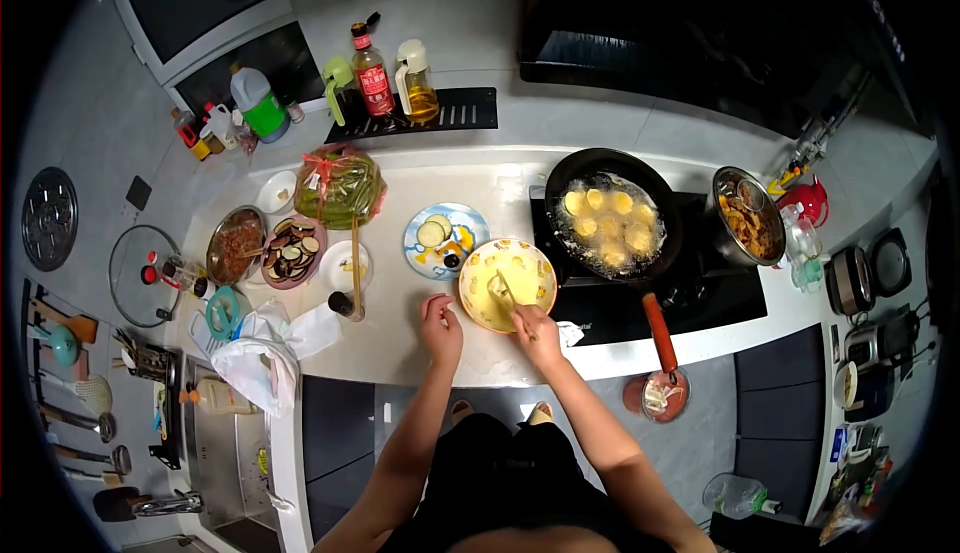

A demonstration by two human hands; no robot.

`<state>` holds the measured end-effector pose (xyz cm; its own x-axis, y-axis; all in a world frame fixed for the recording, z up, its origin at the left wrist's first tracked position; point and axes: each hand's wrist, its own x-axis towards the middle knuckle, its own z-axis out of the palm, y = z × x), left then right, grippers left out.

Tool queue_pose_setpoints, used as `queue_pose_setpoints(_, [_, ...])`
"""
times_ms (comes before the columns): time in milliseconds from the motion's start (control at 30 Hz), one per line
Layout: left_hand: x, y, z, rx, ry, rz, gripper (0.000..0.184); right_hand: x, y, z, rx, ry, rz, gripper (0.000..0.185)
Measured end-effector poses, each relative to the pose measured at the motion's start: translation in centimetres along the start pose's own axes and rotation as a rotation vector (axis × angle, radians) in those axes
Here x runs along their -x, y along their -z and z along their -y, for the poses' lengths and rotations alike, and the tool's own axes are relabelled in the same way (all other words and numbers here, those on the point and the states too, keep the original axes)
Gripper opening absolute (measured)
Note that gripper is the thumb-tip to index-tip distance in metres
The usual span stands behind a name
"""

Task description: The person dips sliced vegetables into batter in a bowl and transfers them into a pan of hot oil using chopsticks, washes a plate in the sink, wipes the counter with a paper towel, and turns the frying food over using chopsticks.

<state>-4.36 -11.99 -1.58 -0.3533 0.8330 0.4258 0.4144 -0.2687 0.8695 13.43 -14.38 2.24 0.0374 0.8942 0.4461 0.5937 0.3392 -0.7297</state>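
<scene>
Dark clothing (500, 488) of the person was nearest to us, and from both its sides two bare forearms (404, 453) stretched forward to the surface (455, 181). We saw the right hand (540, 337) with its fingers clamped on a thin utensil (503, 289), whose lower end was inside a patterned bowl (473, 275) holding a pale yellow mixture. This bowl stood near the front edge of the surface, between the two hands. As for the left hand (440, 331), its fingers were curled just beside the bowl; we could not tell whether their tips met. Behind the bowl, we noticed a blue-and-white plate (476, 221) with pale round slices (434, 231). To the right, on a black stove (730, 305), a wok (664, 191) contained yellow rounds (612, 228) in bubbling oil. Farther left, we found dark-edged slices (293, 251) on a pinkish plate.
</scene>
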Motion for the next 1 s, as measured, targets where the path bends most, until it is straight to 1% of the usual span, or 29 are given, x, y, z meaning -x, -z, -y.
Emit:
queue_pose_setpoints(67, [0.0, 0.2, 0.4, 0.009, 0.030, 0.043, 0.024, -0.7, 0.7, 0.4, 0.056, -0.011, -0.067, 0.013])
queue_pose_setpoints(200, [-0.2, 0.1, 0.6, -0.003, 0.031, -0.024, 0.025, 0.0, 3.0, -0.5, -0.035, -0.279, -0.187, 0.018])
queue_pose_setpoints(233, [-0.3, 0.0, 0.6, -0.007, 0.020, -0.031, 0.024, 0.3, 3.2, -1.4, -0.025, -0.271, -0.189, 0.021])
queue_pose_setpoints(267, [-0.3, 0.0, 0.5, -0.011, 0.007, -0.038, 0.024, 0.6, 3.2, -1.7, -0.121, -0.349, -0.203, 0.021])
queue_pose_setpoints(367, [-0.6, 0.2, -0.5, -0.014, 0.056, -0.008, 0.024, 0.3, 3.4, -1.1, -0.397, -0.569, -0.247, 0.024])
queue_pose_setpoints(467, [-0.8, 0.3, -1.1, -0.033, 0.038, -0.007, 0.024, -0.7, 3.2, -1.8, -0.170, -0.403, -0.143, 0.022])
queue_pose_setpoints(500, [-0.8, 0.2, -1.2, -0.029, 0.028, -0.005, 0.024, -1.7, 3.3, -0.2, -0.202, -0.301, -0.189, 0.018])
queue_pose_setpoints(533, [-0.7, 0.2, -1.3, -0.025, 0.019, -0.001, 0.024, -1.6, 2.4, -2.1, -0.239, -0.295, -0.123, 0.019])
queue_pose_setpoints(600, [-0.6, 0.1, -0.9, -0.007, 0.003, 0.001, 0.025, -1.9, 2.5, -2.4, -0.093, -0.272, -0.087, 0.022])
queue_pose_setpoints(700, [-0.4, -0.2, 0.3, 0.025, -0.011, -0.011, 0.025, -1.7, 4.3, -0.5, -0.109, -0.521, -0.068, 0.023])
queue_pose_setpoints(800, [-0.3, -0.1, 0.1, 0.017, -0.016, -0.009, 0.025, -1.7, 4.6, -0.2, -0.047, -0.509, -0.104, 0.027])
queue_pose_setpoints(867, [-0.6, 0.1, -0.7, -0.023, -0.034, -0.009, 0.025, -1.6, 3.5, -2.0, -0.208, -0.591, -0.140, 0.029])
queue_pose_setpoints(933, [-0.6, 0.1, -0.6, -0.013, -0.008, -0.005, 0.026, -1.4, 2.0, -3.9, -0.411, -0.675, -0.182, 0.031])
queue_pose_setpoints(1000, [-0.5, 0.0, -0.6, -0.006, 0.004, -0.002, 0.026, -1.1, 1.2, -4.2, -0.374, -0.595, -0.180, 0.030])
